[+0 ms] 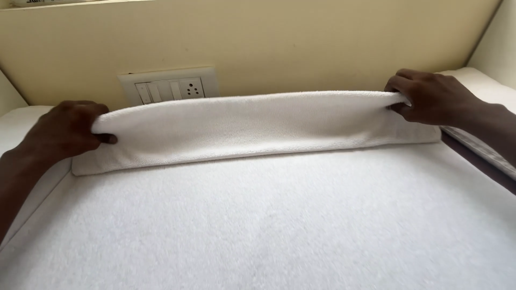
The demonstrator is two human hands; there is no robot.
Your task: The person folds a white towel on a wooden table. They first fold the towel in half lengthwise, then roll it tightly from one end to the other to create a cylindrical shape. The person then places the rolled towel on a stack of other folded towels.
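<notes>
A white terry towel (258, 215) lies spread flat in front of me, filling most of the view. Its far edge (252, 126) is lifted into a long fold that curls back toward me. My left hand (67, 129) pinches the left end of that fold, thumb underneath. At the other end my right hand (427, 96) grips the fold, fingers closed over the cloth. The fold sags slightly in the middle between the two hands.
A cream wall (279, 43) rises right behind the towel, with a white switch and socket plate (169, 86) just above the fold. White bedding (484, 86) shows at the right and at the left edge (16, 121).
</notes>
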